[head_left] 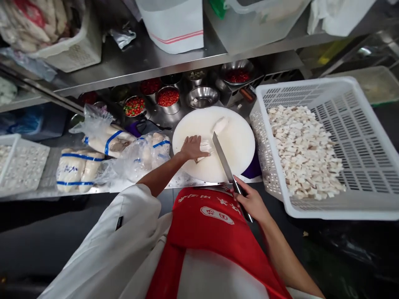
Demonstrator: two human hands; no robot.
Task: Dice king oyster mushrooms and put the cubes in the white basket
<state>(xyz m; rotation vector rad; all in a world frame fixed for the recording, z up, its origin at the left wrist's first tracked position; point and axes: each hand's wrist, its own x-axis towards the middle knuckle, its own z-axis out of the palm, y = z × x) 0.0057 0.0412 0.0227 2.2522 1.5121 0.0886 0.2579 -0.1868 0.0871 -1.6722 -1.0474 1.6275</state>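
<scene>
On the round white cutting board (240,153), my left hand (190,148) steadies white mushroom slices (205,145), its fingers on the far side and thumb on the near side. Its palm covers part of them. My right hand (250,201) is closed around the dark handle of a long kitchen knife (223,157). The blade slants over the board, just right of the slices, tip pointing away from me. Another pale mushroom piece (220,125) lies near the board's far side, beyond the knife tip.
To the right stands a white plastic basket (370,210) of chopped mushroom (307,155). Bagged mushrooms (79,170) with blue tape lie left of the board. Behind it are metal bowls (204,96), some with chopped red peppers (168,97). A steel shelf (124,74) overhangs the back.
</scene>
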